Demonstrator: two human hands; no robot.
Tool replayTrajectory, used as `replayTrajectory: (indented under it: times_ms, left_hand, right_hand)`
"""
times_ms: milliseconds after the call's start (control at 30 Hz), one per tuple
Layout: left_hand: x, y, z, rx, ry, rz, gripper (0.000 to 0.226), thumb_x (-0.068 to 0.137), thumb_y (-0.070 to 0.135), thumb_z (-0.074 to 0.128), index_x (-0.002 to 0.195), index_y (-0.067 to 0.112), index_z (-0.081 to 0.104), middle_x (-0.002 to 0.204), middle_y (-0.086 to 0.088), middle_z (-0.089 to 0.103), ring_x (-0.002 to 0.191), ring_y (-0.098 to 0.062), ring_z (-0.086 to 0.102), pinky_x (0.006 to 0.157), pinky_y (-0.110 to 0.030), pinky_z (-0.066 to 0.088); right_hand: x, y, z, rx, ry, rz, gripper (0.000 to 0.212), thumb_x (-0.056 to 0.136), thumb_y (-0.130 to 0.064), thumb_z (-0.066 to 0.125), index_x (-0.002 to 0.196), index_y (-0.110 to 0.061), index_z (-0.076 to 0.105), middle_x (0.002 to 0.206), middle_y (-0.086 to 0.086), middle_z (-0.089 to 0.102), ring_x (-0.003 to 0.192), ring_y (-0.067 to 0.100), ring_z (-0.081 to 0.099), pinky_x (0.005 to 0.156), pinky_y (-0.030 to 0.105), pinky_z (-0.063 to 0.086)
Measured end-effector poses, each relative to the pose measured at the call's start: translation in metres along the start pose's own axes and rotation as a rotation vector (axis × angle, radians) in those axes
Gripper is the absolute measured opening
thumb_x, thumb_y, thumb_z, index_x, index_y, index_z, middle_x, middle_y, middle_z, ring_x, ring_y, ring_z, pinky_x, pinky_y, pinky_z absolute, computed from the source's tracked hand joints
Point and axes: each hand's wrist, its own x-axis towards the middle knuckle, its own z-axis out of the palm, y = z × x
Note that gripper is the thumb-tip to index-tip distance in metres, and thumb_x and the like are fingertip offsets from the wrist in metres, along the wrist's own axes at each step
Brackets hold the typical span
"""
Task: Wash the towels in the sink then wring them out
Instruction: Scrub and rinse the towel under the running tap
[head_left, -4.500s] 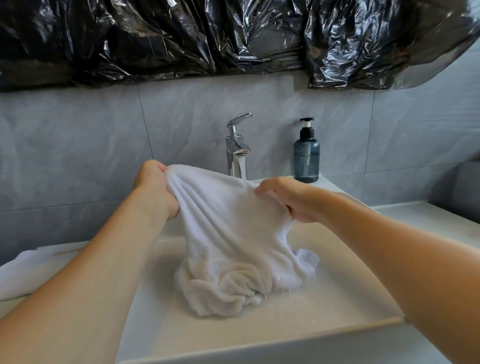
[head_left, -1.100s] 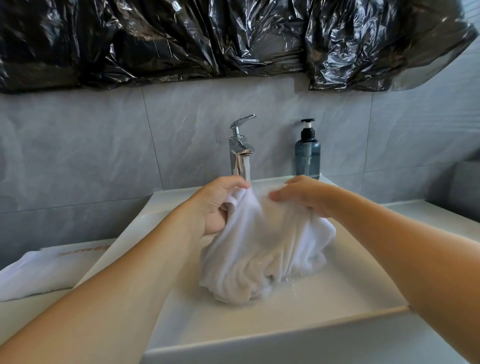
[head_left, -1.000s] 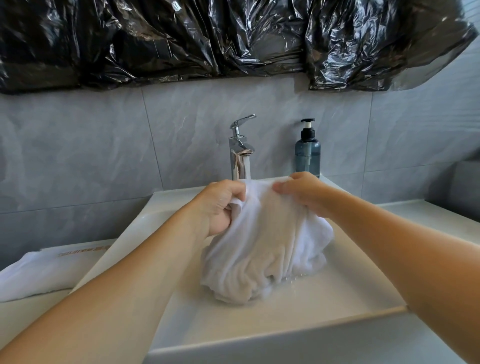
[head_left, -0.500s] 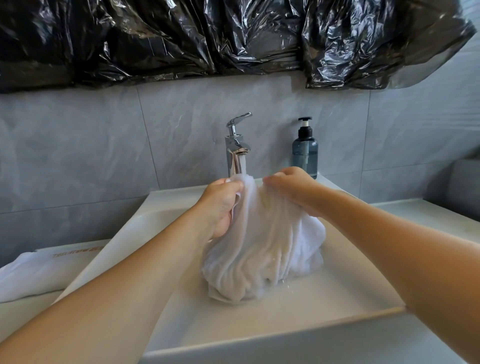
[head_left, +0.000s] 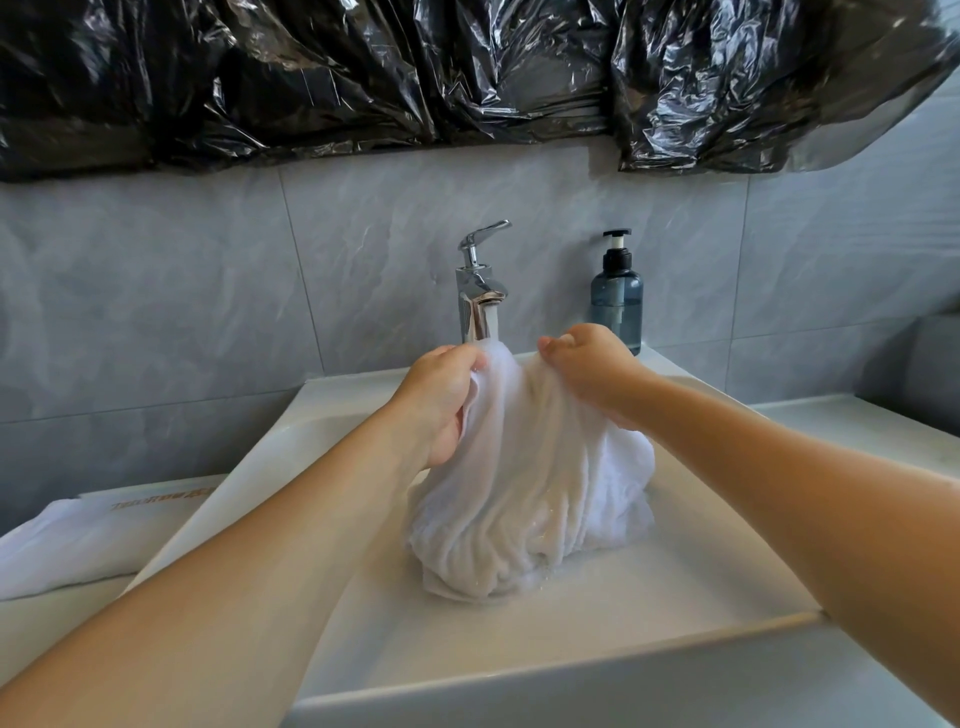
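Folded white towel (head_left: 78, 535) lies on the counter (head_left: 57, 623) left of the sink (head_left: 597, 618). Left hand (head_left: 441, 405) and right hand (head_left: 592, 369) each grip the bunched top of a wet white towel (head_left: 530, 493), fingers curled round it, under the running faucet (head_left: 480, 291); its lower end rests in the basin. Soap bottle (head_left: 617, 301) stands right of the faucet.
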Motion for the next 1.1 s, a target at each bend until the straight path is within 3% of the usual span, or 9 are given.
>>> replayTrajectory:
  times_ms: [167, 267, 333, 567, 633, 733, 833, 1000, 1100]
  left_hand:
    - [0.001, 0.004, -0.007, -0.091, 0.03, -0.001, 0.016, 0.094, 0.005, 0.049, 0.08, 0.012, 0.053, 0.036, 0.004, 0.037, 0.044, -0.017, 0.038, 0.056, -0.025, 0.036]
    - [0.003, 0.005, -0.007, -0.147, -0.002, 0.045, 0.025, 0.091, -0.002, 0.043, 0.096, 0.011, 0.064, 0.068, -0.008, 0.062, 0.063, -0.021, 0.057, 0.072, -0.03, 0.048]
    - [0.007, 0.004, -0.008, -0.133, -0.005, 0.087, 0.036, 0.091, -0.005, 0.039, 0.101, 0.017, 0.066, 0.083, -0.009, 0.06, 0.072, -0.022, 0.056, 0.076, -0.032, 0.048]
    - [0.013, 0.011, -0.016, -0.236, 0.024, 0.113, 0.032, 0.084, -0.005, 0.035, 0.088, 0.014, 0.061, 0.065, -0.004, 0.057, 0.041, -0.015, 0.054, 0.047, -0.019, 0.045]
    - [0.013, 0.013, -0.019, -0.23, -0.102, 0.048, 0.009, 0.075, 0.012, 0.048, 0.078, 0.009, 0.057, 0.071, -0.007, 0.051, 0.053, -0.022, 0.051, 0.057, -0.022, 0.045]
    - [0.009, 0.014, -0.02, -0.068, -0.254, 0.014, 0.046, 0.063, 0.023, 0.065, 0.104, 0.001, 0.065, 0.095, -0.018, 0.062, 0.081, -0.029, 0.061, 0.073, -0.033, 0.05]
    - [0.004, 0.009, -0.017, 0.211, -0.312, 0.057, 0.04, 0.078, 0.008, 0.072, 0.117, 0.001, 0.068, 0.108, -0.019, 0.073, 0.094, -0.032, 0.071, 0.082, -0.038, 0.057]
    - [0.014, 0.009, -0.021, 0.215, 0.006, 0.062, 0.023, 0.084, 0.003, 0.067, 0.103, 0.013, 0.06, 0.096, -0.014, 0.066, 0.078, -0.026, 0.063, 0.07, -0.03, 0.05]
    - [0.021, 0.018, -0.032, -0.043, 0.127, 0.033, 0.013, 0.084, 0.008, 0.066, 0.096, 0.012, 0.064, 0.1, -0.016, 0.067, 0.079, -0.027, 0.064, 0.073, -0.032, 0.054]
  right_hand:
    - [0.001, 0.006, -0.002, -0.006, 0.04, -0.058, 0.016, 0.095, -0.021, 0.051, 0.096, -0.019, 0.067, 0.083, -0.006, 0.058, 0.072, 0.014, 0.053, 0.057, 0.024, 0.04]
    - [0.0, 0.008, -0.002, -0.018, -0.036, -0.067, 0.02, 0.097, -0.019, 0.053, 0.099, -0.025, 0.071, 0.092, -0.003, 0.064, 0.076, 0.016, 0.058, 0.058, 0.023, 0.044]
    - [-0.002, 0.006, -0.002, -0.015, -0.087, -0.028, 0.02, 0.096, -0.019, 0.054, 0.102, -0.024, 0.073, 0.092, 0.001, 0.067, 0.073, 0.019, 0.06, 0.06, 0.024, 0.048]
    - [-0.012, 0.001, -0.002, 0.079, -0.302, 0.0, 0.01, 0.085, -0.02, 0.069, 0.091, -0.013, 0.068, 0.082, 0.007, 0.067, 0.072, 0.024, 0.062, 0.067, 0.035, 0.05]
    - [-0.012, 0.001, 0.0, 0.171, -0.261, -0.026, 0.011, 0.089, -0.022, 0.068, 0.085, -0.012, 0.065, 0.076, 0.004, 0.065, 0.068, 0.022, 0.061, 0.065, 0.034, 0.051]
    - [-0.012, -0.001, -0.001, 0.352, -0.279, -0.023, 0.013, 0.093, -0.022, 0.065, 0.092, -0.009, 0.066, 0.084, 0.009, 0.07, 0.074, 0.025, 0.067, 0.073, 0.037, 0.056]
    - [-0.014, -0.004, 0.001, 0.456, -0.313, -0.044, 0.02, 0.095, -0.019, 0.063, 0.107, -0.004, 0.066, 0.092, 0.012, 0.071, 0.08, 0.025, 0.069, 0.078, 0.041, 0.057]
    - [-0.015, -0.004, 0.003, 0.232, -0.323, -0.004, 0.037, 0.092, -0.033, 0.065, 0.125, -0.021, 0.053, 0.106, 0.007, 0.063, 0.083, 0.021, 0.063, 0.068, 0.029, 0.052]
    - [-0.014, 0.001, 0.003, 0.115, -0.463, 0.046, 0.064, 0.075, -0.031, 0.079, 0.128, -0.031, 0.043, 0.115, 0.008, 0.063, 0.097, 0.029, 0.069, 0.086, 0.046, 0.057]
